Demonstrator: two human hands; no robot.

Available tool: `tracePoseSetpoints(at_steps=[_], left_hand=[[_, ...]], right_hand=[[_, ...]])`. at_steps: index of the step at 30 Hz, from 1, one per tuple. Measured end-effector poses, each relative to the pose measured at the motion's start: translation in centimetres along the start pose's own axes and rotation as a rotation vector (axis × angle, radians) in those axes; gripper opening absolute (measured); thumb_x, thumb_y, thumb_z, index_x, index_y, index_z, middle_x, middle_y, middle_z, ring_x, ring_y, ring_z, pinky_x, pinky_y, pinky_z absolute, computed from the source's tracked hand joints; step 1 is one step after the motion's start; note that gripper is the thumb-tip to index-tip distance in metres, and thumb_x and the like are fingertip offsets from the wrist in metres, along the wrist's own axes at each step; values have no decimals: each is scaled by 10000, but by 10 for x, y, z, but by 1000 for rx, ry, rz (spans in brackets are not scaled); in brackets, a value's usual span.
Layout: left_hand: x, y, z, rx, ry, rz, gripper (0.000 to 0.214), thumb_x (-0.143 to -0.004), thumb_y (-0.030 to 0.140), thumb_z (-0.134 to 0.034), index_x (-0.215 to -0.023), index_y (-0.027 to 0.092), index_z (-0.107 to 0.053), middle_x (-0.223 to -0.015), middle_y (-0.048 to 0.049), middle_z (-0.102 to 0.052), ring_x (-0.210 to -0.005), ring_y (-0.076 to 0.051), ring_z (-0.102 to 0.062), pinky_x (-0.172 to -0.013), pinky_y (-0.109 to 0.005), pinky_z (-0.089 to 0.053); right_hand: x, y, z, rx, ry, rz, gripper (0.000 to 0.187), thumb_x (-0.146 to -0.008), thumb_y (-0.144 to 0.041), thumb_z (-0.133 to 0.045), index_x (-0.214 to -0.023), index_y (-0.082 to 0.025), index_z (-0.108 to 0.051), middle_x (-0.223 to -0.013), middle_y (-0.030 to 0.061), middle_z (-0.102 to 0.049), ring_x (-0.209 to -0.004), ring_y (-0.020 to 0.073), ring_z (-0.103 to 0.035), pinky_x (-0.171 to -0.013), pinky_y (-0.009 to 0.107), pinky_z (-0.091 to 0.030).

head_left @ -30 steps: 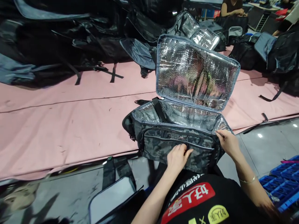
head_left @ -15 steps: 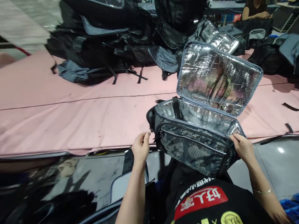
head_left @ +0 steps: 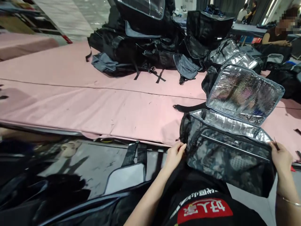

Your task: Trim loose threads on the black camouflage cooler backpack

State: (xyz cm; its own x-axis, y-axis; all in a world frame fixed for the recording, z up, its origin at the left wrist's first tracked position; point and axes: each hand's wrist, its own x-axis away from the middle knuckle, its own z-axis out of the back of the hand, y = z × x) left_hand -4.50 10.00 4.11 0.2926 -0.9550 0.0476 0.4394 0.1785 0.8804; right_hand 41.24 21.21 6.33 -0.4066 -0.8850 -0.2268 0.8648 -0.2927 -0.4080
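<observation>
A grey camouflage cooler bag (head_left: 225, 157) with a silver foil lining sits at the near edge of the pink table, its lid (head_left: 244, 94) standing open. My left hand (head_left: 175, 155) pinches the bag's left front corner, fingers closed on the fabric or a zipper pull. My right hand (head_left: 281, 158) grips the bag's right front corner at the rim. A black strap (head_left: 188, 107) trails out from behind the bag.
A heap of black and grey bags (head_left: 150, 40) lies at the back of the pink table (head_left: 94, 103). More bags (head_left: 70, 182) lie low on my left. A person (head_left: 277, 31) sits at the far right.
My left hand left the front pocket, lifted off, then took the bag's left corner. The view has swung left, so the bag now appears further right.
</observation>
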Motion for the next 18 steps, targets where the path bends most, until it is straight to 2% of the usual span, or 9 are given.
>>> tracePoseSetpoints(at_steps=[2, 4, 7, 10, 12, 16, 18], left_hand=[[11, 12, -11, 97, -18, -40, 258, -832, 426, -463, -807, 199, -584, -685, 7, -622, -581, -134, -594, -618, -254, -472], [13, 19, -19, 169, 83, -82, 240, -827, 392, -487, -935, 199, -581, -838, -21, -648, -620, -128, -612, -650, -259, -489], [4, 25, -27, 198, 181, -115, 316, -829, 379, -491, -1090, 207, -537, -883, -28, -639, -587, -117, -591, -635, -270, -498], [-10, 34, -29, 57, 211, -187, 287, -836, 382, -490, -1059, 224, -581, -817, -21, -638, -666, -141, -592, -670, -283, -485], [-18, 40, -30, -41, 239, -242, 237, -845, 367, -488, -989, 230, -617, -846, -31, -649, -754, -158, -595, -707, -287, -468], [-33, 47, -34, -158, 245, -233, 184, -852, 337, -482, -853, 221, -624, -823, -35, -643, -754, -174, -585, -682, -293, -435], [-38, 45, -39, -187, 279, -232, 179, -859, 306, -453, -819, 202, -593, -801, -49, -625, -755, -187, -575, -673, -302, -424]], right_hand=[[-14, 6, 10, 23, 111, 11, 210, -764, -390, -557, -783, -219, -678, -776, 175, -647, -750, 284, -587, -611, 382, -372], [-13, 1, 19, 7, 230, 91, 256, -789, -393, -515, -798, -201, -684, -804, 188, -646, -813, 305, -592, -639, 390, -384], [9, -23, 30, -68, 342, 181, 314, -816, -412, -472, -863, -184, -684, -861, 179, -653, -857, 310, -595, -696, 385, -415], [41, -59, 36, -182, 406, 123, 361, -826, -452, -469, -945, -163, -651, -842, 137, -647, -749, 268, -598, -699, 364, -440], [60, -84, 38, -239, 347, 152, 406, -816, -487, -478, -988, -145, -614, -838, 109, -632, -690, 231, -587, -687, 343, -449], [91, -128, 32, -333, -3, 325, 527, -796, -512, -524, -1154, -130, -470, -884, 109, -624, -728, 225, -604, -680, 328, -473], [103, -149, 26, -360, -156, 413, 456, -855, -468, -446, -1174, -142, -439, -984, 135, -613, -829, 235, -613, -728, 346, -483]])
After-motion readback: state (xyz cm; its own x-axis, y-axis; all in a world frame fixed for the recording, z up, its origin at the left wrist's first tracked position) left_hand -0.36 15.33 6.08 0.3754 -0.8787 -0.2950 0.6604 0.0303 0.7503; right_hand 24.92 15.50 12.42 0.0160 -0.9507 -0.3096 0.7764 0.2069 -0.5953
